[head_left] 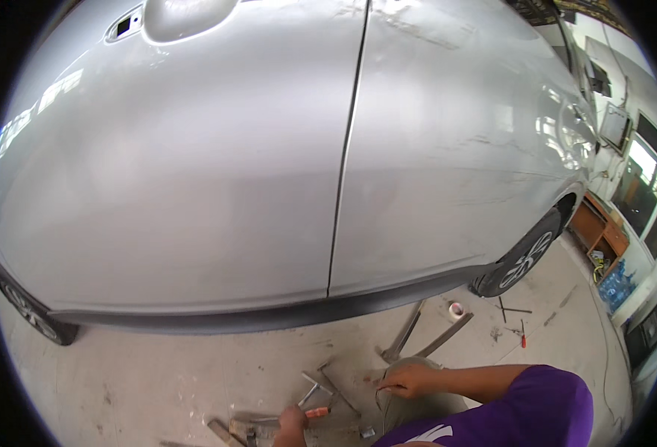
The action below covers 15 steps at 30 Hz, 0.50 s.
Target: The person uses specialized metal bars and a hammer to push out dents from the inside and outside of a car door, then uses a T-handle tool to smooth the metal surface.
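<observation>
A silver car door with a smooth panel fills the middle, and a scratched rear door stands to its right. My left hand is low by the floor, its fingers curled among hand tools. An orange handle touches its right side, and a metal T-shaped tool rises just above it. Which of these it grips is hidden. My right hand is closed in front of my knee, fingers pinched together. A thin dark curved piece hangs below its fingertips, too small to name.
Metal bars, a tape roll and a red-handled tool lie on the floor near the rear wheel. The dark sill runs low along the car. A wooden cabinet and blue bottles stand at right.
</observation>
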{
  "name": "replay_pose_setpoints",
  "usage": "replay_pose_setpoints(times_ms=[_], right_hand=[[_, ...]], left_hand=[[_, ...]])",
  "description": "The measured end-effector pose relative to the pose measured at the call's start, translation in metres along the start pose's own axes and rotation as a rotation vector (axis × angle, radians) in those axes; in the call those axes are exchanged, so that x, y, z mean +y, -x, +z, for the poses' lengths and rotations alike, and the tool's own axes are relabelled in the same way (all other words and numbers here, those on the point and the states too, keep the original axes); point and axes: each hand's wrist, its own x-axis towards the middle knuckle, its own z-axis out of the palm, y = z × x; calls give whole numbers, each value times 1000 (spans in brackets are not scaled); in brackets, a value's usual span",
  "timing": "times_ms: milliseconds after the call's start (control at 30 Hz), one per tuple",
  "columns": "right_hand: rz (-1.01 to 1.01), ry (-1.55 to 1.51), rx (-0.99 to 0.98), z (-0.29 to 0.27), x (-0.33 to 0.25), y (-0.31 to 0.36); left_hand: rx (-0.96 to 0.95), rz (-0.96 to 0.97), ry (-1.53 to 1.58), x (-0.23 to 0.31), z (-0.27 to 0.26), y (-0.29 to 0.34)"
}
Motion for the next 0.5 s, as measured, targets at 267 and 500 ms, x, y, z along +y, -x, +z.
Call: replay_pose_setpoints(times_ms=[267,500], right_hand=[[-20,202,144,8,0,17],[-12,93,22,20,4,-11]], left_hand=[[-75,35,-33,7,-18,6],[-321,37,8,-22,-104,37]])
